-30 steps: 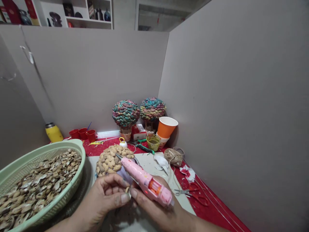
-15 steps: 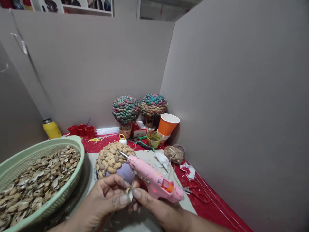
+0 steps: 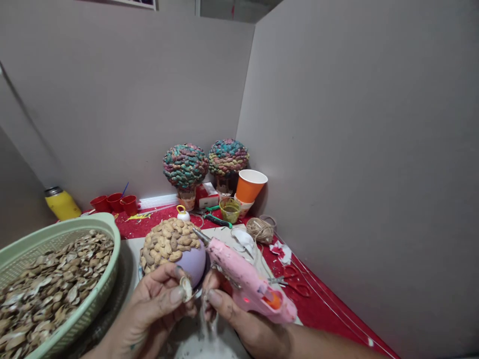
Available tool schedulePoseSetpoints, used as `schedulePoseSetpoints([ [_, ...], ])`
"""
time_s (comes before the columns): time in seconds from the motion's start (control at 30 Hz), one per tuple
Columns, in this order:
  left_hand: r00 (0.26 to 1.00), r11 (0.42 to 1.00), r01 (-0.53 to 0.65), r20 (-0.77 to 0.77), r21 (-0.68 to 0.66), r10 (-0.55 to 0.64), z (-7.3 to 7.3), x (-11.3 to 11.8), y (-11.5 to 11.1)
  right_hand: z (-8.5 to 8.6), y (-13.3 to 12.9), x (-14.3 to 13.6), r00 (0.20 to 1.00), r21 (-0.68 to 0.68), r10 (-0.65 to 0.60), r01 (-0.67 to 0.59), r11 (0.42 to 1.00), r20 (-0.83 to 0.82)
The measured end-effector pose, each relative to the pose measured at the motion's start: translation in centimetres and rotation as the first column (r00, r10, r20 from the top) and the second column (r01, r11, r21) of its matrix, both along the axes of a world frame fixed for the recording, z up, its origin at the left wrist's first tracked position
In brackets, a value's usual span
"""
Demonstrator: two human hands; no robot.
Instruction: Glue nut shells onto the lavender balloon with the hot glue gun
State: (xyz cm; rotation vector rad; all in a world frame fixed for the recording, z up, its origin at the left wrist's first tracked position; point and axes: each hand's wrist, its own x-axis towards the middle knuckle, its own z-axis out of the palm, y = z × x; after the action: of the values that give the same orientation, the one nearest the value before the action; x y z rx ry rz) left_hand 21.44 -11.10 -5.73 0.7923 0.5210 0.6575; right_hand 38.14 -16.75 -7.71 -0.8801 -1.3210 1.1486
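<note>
**Head view: shell parted from the glue gun's side, now up beside the ball**

In the head view I see the shell (image 3: 185,288) pinched between the left hand's (image 3: 157,309) thumb and forefinger, just beside the bare lilac lower part of the ball (image 3: 191,263). Half a second ago both hands met over it; now it sits clear of the right hand (image 3: 239,319), turned hollow side up. I judge it ready for glue or pressing on. The glue gun (image 3: 249,281) has tipped, nozzle near the ball's shell-covered top. The right hand wraps the gun's grip, fingers closed round it, forefinger stretched forward. The left hand curls palm-up, other fingers loosely bent. The basket (image 3: 93,224) of shells lies left.
</note>
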Motion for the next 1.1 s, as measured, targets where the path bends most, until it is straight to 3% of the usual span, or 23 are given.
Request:
schedulePoseSetpoints([
  [0.33,0.989,0.98,-0.095,-0.092,0.176,0.112,-0.3,0.3,-0.1,0.0,0.3,0.0,0.999,-0.065,-0.029,0.032,0.997,0.042],
  [0.5,0.984,0.961,-0.108,-0.109,0.256,0.139,-0.8,0.4,0.4,0.3,0.6,0.2,0.988,-0.03,-0.078,0.082,0.996,0.131],
  [0.7,0.993,0.979,-0.069,-0.079,0.191,0.086,-0.7,0.6,0.3,-0.5,0.7,0.6,0.975,0.03,-0.09,0.086,0.996,0.204],
  [0.93,0.999,0.999,0.005,0.043,0.047,-0.007,-0.2,0.5,0.0,-1.8,0.8,0.0,0.998,-0.06,-0.036,0.039,0.997,0.057],
  [1.1,0.999,0.998,-0.048,0.028,0.042,0.046,0.4,0.1,0.5,-1.4,0.5,0.3,0.988,0.034,-0.101,0.098,0.995,0.118],
])
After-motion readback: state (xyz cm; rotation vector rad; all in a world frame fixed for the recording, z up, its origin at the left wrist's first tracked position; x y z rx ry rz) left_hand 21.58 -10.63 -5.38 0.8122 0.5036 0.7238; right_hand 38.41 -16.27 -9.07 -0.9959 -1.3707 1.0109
